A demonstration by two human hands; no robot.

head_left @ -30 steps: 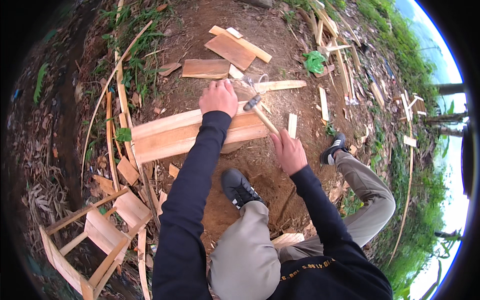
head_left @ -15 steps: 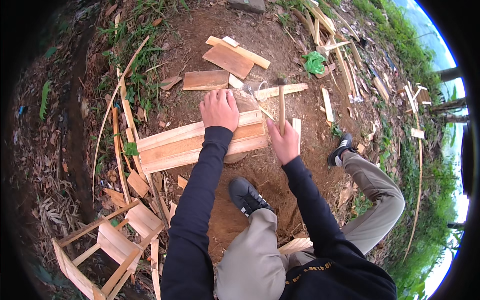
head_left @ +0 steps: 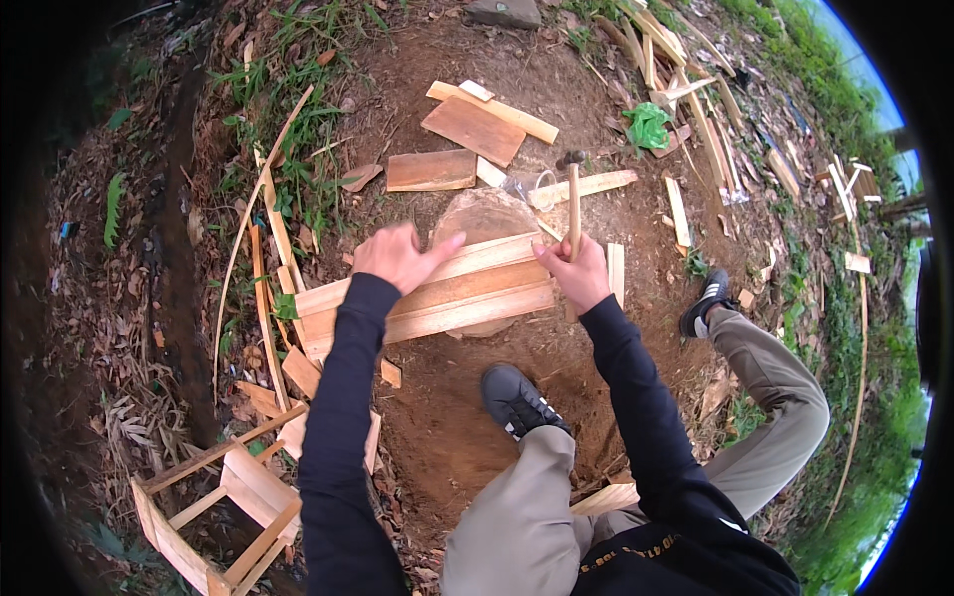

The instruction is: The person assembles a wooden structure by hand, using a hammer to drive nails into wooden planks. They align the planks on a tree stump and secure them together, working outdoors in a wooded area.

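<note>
Left hand spread wide, rested on the nailed wooden planks; hammer gripped upright in right hand; planks laid across a tree stump

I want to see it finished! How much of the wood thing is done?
Done: a small wooden frame stands nearby. In hand: the right hand raises a hammer over planks on a stump, steadied by the left hand. Left: loose boards lie scattered.

The left hand is motion-blurred, its grip unclear.
</note>
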